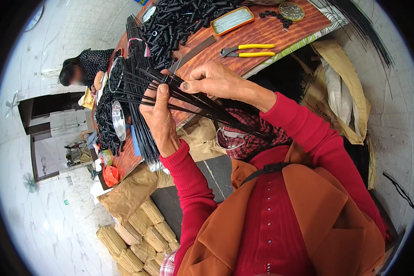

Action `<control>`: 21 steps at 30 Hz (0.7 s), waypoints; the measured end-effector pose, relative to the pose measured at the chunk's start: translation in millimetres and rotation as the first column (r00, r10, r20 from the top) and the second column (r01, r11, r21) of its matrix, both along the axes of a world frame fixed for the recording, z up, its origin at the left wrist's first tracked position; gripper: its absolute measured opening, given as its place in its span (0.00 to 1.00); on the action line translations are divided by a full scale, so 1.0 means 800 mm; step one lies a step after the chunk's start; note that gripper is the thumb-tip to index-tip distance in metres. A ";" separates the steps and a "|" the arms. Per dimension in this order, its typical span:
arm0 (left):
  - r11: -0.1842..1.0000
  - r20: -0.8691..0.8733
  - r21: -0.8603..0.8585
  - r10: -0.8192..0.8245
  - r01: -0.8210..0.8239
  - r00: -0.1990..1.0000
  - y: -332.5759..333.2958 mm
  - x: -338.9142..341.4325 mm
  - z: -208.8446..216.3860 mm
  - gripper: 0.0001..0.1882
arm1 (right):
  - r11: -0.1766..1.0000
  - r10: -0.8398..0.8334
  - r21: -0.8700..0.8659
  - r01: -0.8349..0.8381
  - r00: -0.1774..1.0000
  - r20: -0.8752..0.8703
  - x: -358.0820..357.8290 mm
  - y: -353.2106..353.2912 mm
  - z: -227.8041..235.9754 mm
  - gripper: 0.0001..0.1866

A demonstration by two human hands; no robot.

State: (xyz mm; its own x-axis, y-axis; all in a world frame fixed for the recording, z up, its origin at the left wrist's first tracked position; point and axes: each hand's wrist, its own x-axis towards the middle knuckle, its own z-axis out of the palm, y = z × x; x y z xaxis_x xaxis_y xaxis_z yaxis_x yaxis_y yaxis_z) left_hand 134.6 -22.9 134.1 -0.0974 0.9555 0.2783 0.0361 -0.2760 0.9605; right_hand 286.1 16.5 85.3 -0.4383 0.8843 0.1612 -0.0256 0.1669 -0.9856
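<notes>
A fan of thin black rods, which look like umbrella ribs, lies across my lap and up over the table edge. My left hand is closed around the bundle where the rods meet a dark fitting. Beside it my right hand is pinched, thumb against forefinger, at the upper side of the same bundle. What sits between those fingertips is too small to make out. A thick sheaf of similar black rods lies on the table just left of my hands, tied with a pink band.
The wooden table holds a heap of small black plastic parts, yellow-handled pliers, a tin of thin wires, a round tin and a flat metal strip. A co-worker sits at the far left. Paper sacks stack below.
</notes>
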 end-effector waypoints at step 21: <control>1.000 -0.037 0.018 -0.003 0.004 0.999 -0.007 0.016 0.012 0.17 | 0.997 0.007 0.072 -0.004 0.999 -0.052 0.026 -0.013 0.025 0.13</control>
State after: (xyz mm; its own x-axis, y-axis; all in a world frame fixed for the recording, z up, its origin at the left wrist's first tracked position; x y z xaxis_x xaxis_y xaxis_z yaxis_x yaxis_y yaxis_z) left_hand 147.5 -28.6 143.9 -0.0836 0.9507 0.2987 0.0707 -0.2933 0.9534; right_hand 306.5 5.8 105.6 -0.4324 0.8672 0.2470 -0.0775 0.2372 -0.9684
